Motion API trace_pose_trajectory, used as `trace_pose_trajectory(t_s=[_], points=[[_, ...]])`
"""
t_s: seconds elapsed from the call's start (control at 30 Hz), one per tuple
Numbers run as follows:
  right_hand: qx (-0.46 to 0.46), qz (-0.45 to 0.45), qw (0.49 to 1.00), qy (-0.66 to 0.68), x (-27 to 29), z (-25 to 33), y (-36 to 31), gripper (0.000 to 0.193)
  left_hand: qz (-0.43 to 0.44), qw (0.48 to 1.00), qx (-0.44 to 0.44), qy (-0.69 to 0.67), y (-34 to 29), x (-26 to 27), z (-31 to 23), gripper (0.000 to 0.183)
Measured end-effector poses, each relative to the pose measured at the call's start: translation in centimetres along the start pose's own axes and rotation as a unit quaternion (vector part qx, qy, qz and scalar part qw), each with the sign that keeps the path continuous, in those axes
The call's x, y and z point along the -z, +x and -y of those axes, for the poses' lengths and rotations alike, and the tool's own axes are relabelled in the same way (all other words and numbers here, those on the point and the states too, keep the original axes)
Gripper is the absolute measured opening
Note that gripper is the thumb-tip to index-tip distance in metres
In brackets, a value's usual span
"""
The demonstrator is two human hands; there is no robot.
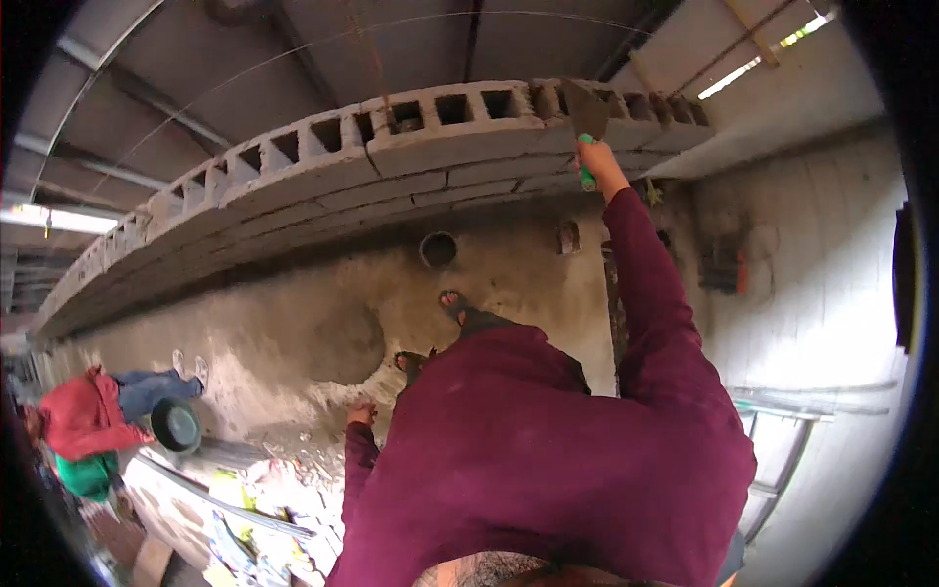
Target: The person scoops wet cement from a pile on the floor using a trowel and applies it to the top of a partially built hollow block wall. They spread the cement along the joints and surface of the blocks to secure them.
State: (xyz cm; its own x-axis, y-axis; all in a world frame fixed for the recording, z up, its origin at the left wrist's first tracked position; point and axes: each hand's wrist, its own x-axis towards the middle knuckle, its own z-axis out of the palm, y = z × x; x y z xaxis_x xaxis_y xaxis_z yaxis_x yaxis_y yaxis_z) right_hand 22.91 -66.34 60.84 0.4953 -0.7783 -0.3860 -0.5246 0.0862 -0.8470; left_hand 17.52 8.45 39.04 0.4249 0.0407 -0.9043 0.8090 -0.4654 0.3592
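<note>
My right arm, in a maroon sleeve, stretches up to the top of a block wall (411, 161). Wrapped round the green handle of a trowel (587, 110) are the fingers of my right hand (603, 164). The trowel's flat, pointed blade lies over the hollow blocks of the top course, toward the wall's right part; whether it touches them I cannot tell. Low at my left side hangs my left hand (361, 412), fingers loosely apart, with nothing seen in it. It is above the floor, apart from the wall.
A dark round bucket (438, 249) stands at the wall's foot. To the left, a person in a red top (83, 416) bends beside a grey-green basin (176, 426). Rubble and bags (284, 499) lie at lower left. A metal frame (787, 455) leans by the right wall.
</note>
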Motion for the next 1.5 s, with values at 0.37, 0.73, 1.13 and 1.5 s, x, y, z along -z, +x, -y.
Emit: trace_pose_trajectory(t_s=[0.37,0.73,1.13,1.5], points=[[-0.029,0.12,0.934,0.335,-12.9,-2.2,-13.3,0.017,-0.009,0.991,-0.072,-0.113,3.0,-2.0,9.8,0.028],[-0.215,0.569,0.786,0.111,-31.0,-1.8,-26.0,0.031,-0.226,0.973,-0.038,0.037,-6.8,-6.2,12.6,0.031],[0.369,0.567,0.641,-0.362,-41.1,-8.2,-15.8,0.03,-0.226,0.966,0.057,-0.11,-6.0,-13.1,23.4,0.028],[0.226,0.424,0.456,-0.749,-31.1,-10.9,-5.6,0.034,-0.077,0.993,0.002,-0.087,-1.7,-7.8,27.3,0.045]])
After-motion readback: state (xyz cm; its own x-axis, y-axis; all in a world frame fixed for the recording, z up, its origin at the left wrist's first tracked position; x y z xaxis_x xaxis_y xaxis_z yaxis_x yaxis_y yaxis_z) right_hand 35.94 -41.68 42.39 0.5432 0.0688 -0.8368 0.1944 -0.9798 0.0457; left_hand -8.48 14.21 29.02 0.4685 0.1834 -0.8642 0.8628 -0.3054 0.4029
